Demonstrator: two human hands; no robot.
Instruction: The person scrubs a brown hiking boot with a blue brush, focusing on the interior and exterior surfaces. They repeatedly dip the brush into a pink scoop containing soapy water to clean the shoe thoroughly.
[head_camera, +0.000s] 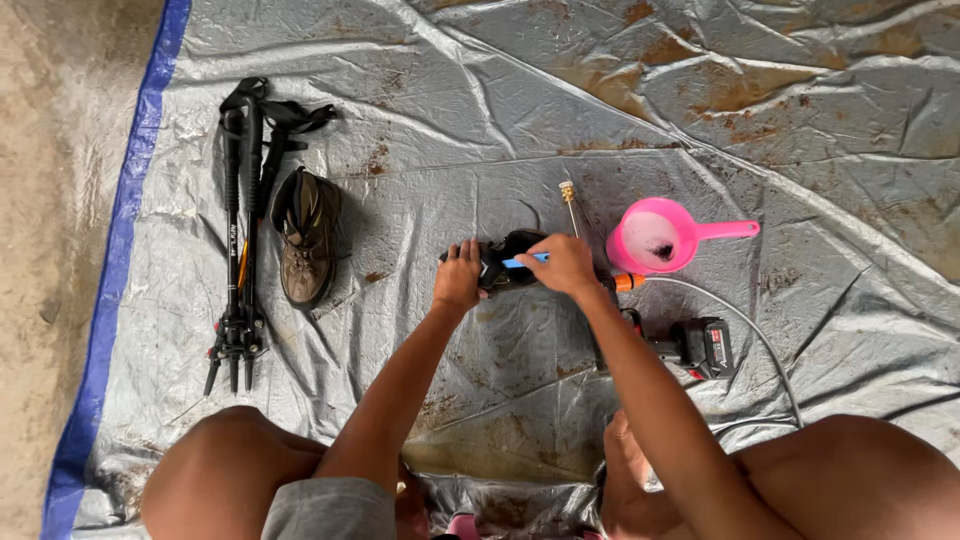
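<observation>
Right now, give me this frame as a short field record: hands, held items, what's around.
left hand: grips the dark shoe, steadying it
right hand: holds a blue-handled brush against the shoe
surface: grey tarp, brown stains
left side: brown boot, black poles
right side: pink scoop, spray tool with white hose

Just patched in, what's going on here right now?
A person crouches over a grey tarp. The left hand steadies a dark shoe while the right hand works a blue-handled brush against it. A second brown boot and trekking poles lie left; a pink scoop and cordless sprayer lie right.
</observation>
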